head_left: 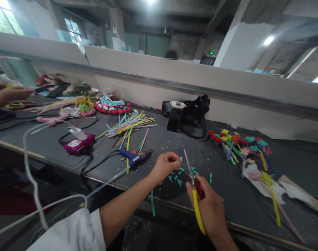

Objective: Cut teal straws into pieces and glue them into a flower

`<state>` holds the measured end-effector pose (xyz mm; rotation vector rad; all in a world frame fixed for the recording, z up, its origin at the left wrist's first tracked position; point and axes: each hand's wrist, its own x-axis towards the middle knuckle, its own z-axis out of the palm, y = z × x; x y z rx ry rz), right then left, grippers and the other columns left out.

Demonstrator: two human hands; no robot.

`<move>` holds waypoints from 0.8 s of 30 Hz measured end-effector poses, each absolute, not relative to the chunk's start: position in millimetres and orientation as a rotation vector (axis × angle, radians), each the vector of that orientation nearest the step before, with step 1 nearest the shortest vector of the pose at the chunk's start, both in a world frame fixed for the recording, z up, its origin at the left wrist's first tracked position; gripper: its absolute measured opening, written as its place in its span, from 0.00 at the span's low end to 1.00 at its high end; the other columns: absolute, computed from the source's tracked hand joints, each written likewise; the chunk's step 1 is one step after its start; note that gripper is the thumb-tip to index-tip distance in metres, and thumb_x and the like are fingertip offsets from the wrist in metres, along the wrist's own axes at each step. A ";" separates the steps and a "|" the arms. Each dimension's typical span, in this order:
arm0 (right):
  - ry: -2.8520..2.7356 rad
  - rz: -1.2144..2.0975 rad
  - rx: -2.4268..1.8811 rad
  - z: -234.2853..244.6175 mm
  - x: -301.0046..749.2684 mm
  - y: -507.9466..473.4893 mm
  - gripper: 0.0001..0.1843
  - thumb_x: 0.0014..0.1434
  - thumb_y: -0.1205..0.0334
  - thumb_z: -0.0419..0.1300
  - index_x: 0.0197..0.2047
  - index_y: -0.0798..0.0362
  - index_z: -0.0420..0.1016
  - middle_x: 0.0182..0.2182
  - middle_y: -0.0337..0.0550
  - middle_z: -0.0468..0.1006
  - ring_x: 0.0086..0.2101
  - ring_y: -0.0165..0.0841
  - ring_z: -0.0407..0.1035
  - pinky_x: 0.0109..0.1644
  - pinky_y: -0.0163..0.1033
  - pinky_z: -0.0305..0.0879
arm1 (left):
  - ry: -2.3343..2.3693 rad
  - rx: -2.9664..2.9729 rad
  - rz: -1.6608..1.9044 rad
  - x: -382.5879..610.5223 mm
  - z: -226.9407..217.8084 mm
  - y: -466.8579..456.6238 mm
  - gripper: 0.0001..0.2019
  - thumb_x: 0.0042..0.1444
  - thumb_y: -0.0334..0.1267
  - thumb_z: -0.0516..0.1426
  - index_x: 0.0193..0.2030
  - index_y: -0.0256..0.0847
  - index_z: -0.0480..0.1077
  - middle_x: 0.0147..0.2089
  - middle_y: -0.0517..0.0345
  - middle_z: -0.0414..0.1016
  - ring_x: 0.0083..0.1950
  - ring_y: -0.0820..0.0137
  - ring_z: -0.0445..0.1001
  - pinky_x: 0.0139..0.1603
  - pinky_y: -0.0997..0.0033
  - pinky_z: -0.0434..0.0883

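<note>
My right hand (209, 209) is closed round a pair of scissors (196, 205) with yellow and red handles. Their blades point up and away from me, over the table. To the left of the blades, my left hand (166, 167) is pinched, thumb against fingers. A small green bit shows by its fingertips, but I cannot tell whether the hand holds it. Short cut green strips (177, 181) lie scattered on the dark table under and between my hands. One longer green strip (153, 203) hangs at the front edge.
A blue glue gun (134, 157) with its cord lies left of my hands. Behind it spreads a pile of coloured strips (132, 123). A purple power box (79, 143), black bag (194, 111), phone (174, 119) and colourful flowers (232, 139) surround the area. Another person's hand (11, 94) is far left.
</note>
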<state>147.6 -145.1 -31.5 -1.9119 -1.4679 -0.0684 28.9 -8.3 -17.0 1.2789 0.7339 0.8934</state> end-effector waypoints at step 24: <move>-1.653 -0.442 -1.903 -39.5 153.6 -152.6 0.17 0.62 0.55 0.53 0.50 0.51 0.73 0.39 0.43 0.81 0.35 0.34 0.77 0.36 0.35 0.69 | 0.466 0.983 0.803 4.8 15.8 -13.0 0.09 0.38 0.36 0.68 0.25 0.34 0.75 0.24 0.58 0.74 0.23 0.77 0.65 0.28 0.75 0.61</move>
